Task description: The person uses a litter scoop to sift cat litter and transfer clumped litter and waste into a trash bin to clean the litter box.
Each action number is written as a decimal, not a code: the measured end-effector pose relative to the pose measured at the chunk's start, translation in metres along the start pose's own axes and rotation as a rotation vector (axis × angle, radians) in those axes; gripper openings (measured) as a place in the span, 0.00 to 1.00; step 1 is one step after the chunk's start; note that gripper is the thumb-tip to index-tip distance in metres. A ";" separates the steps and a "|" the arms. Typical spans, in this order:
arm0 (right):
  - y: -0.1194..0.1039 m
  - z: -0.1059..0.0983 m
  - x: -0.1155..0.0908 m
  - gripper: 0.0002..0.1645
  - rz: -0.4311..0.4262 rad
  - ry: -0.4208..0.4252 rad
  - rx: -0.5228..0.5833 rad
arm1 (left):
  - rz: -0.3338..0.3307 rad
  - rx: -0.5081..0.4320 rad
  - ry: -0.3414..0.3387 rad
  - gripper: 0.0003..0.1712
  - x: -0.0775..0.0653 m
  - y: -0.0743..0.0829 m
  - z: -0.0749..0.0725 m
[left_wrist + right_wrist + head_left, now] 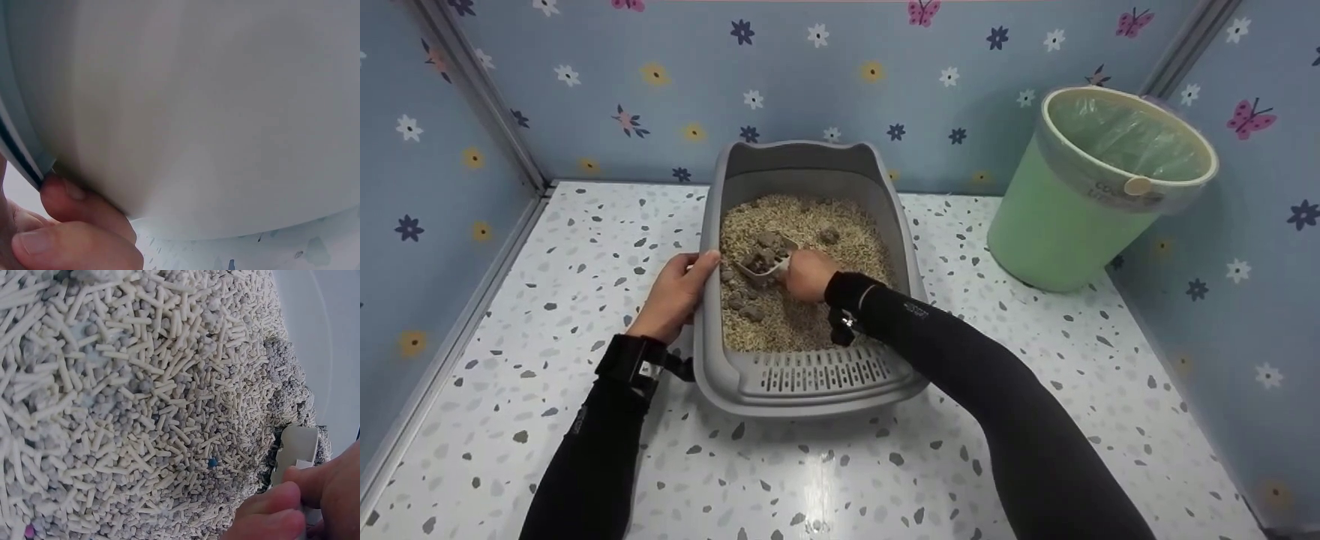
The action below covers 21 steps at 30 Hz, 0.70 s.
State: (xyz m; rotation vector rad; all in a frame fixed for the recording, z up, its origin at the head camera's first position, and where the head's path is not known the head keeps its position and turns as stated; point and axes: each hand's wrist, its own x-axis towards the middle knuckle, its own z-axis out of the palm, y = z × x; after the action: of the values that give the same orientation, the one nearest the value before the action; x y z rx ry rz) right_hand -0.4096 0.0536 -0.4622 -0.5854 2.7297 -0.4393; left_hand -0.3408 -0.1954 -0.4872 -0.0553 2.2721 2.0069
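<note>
A grey litter box (810, 405) filled with pellet cat litter (802, 319) stands on the floor in the head view. My left hand (669, 298) grips its left rim, thumb on top; the left wrist view shows curled fingers (79, 242) beneath the rim, against the outer wall. Inside the box, my right hand (808, 276) holds a light-coloured litter scoop (751, 275) by the handle. Dark clumps (767, 251) lie in the scoop. More clumps (750, 311) sit near the left wall, and a single clump (829, 235) lies farther right. Fingers partly hide the scoop (298, 443) in the right wrist view.
At the back right stands a green bin (1057, 225) with a clear liner (1132, 139) and a cream rim. Blue flowered panels (825, 75) enclose the back and both sides. Beneath everything is a white speckled floor (810, 480).
</note>
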 end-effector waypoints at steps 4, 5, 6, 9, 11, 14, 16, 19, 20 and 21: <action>0.009 0.008 0.014 0.25 0.003 0.000 -0.003 | 0.001 0.010 0.001 0.52 0.000 0.000 -0.001; 0.017 0.015 0.023 0.26 -0.002 0.014 -0.007 | 0.002 0.013 0.001 0.52 -0.001 0.000 -0.001; 0.018 0.015 0.025 0.27 -0.001 0.009 -0.012 | 0.003 0.014 -0.001 0.52 -0.001 0.001 0.000; 0.018 0.013 0.023 0.30 -0.006 0.001 -0.002 | 0.004 0.012 -0.004 0.52 -0.001 0.001 0.000; 0.010 0.004 0.011 0.33 -0.009 -0.022 0.023 | 0.001 0.011 -0.004 0.52 -0.001 0.002 0.000; 0.002 -0.003 0.000 0.36 -0.005 -0.045 0.052 | -0.004 0.003 -0.002 0.51 -0.002 0.002 0.000; 0.002 -0.002 0.000 0.36 0.002 -0.054 0.069 | -0.001 0.000 -0.003 0.51 -0.001 0.002 0.000; 0.001 0.000 0.003 0.35 0.014 -0.074 0.085 | 0.002 -0.004 -0.003 0.51 -0.001 0.002 0.000; 0.001 0.000 0.004 0.34 0.009 -0.074 0.089 | 0.003 -0.003 -0.003 0.51 -0.001 0.002 0.000; 0.001 0.001 0.004 0.34 0.003 -0.075 0.094 | 0.005 -0.002 -0.002 0.51 -0.001 0.002 0.000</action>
State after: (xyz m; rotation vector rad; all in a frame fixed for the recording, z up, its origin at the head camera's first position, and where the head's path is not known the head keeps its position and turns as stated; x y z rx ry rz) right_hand -0.4132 0.0519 -0.4644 -0.5617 2.6230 -0.5307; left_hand -0.3400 -0.1951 -0.4851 -0.0477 2.2721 2.0105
